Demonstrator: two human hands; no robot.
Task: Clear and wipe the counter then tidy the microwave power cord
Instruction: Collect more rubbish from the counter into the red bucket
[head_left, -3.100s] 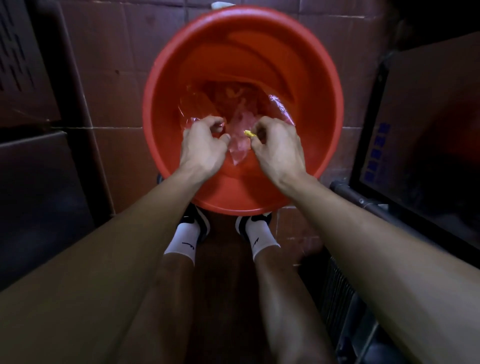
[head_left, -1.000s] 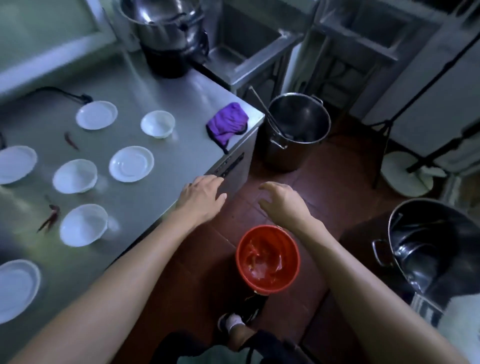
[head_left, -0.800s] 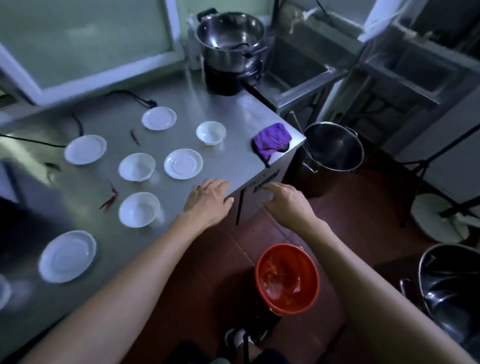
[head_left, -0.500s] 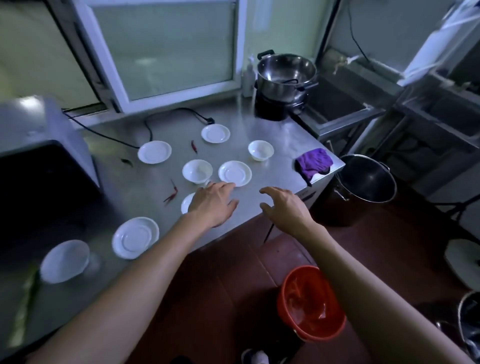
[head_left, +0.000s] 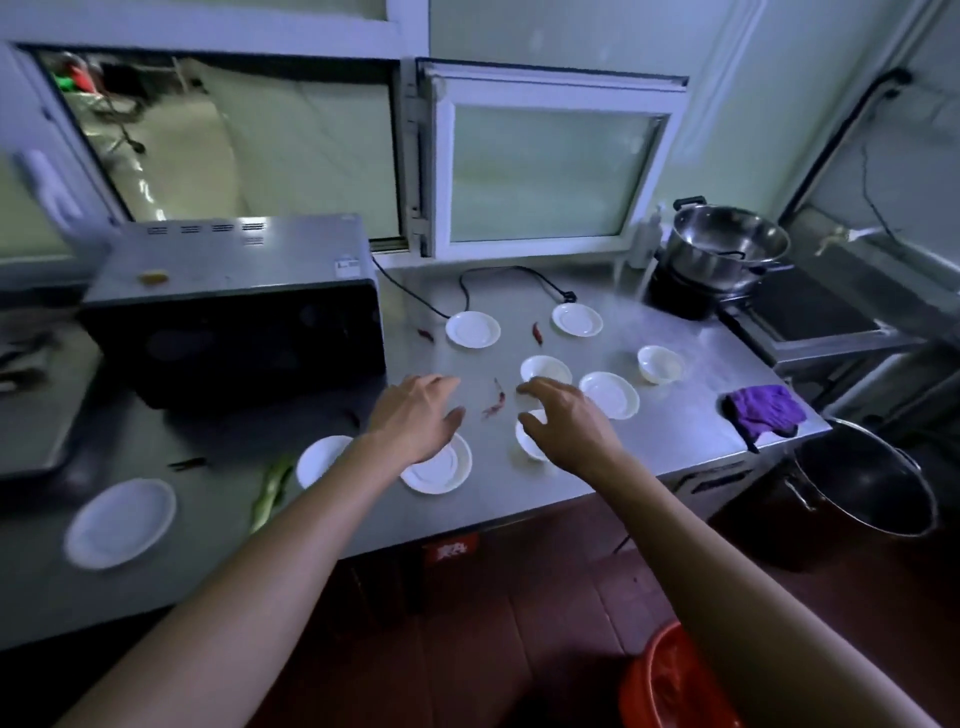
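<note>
A steel counter (head_left: 675, 415) carries scattered white saucers and small bowls, dried red chillies (head_left: 496, 404) and a purple cloth (head_left: 763, 410) at its right edge. The black microwave (head_left: 234, 312) sits at the left, its power cord (head_left: 498, 280) looping behind. Left hand (head_left: 415, 421) and right hand (head_left: 566, 423) hover, fingers spread and empty, either side of the middle chillies.

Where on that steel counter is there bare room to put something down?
Bare steel shows between the small bowl and the purple cloth, and along the front edge right of the right hand. The middle is crowded with white saucers and red chillies.
</note>
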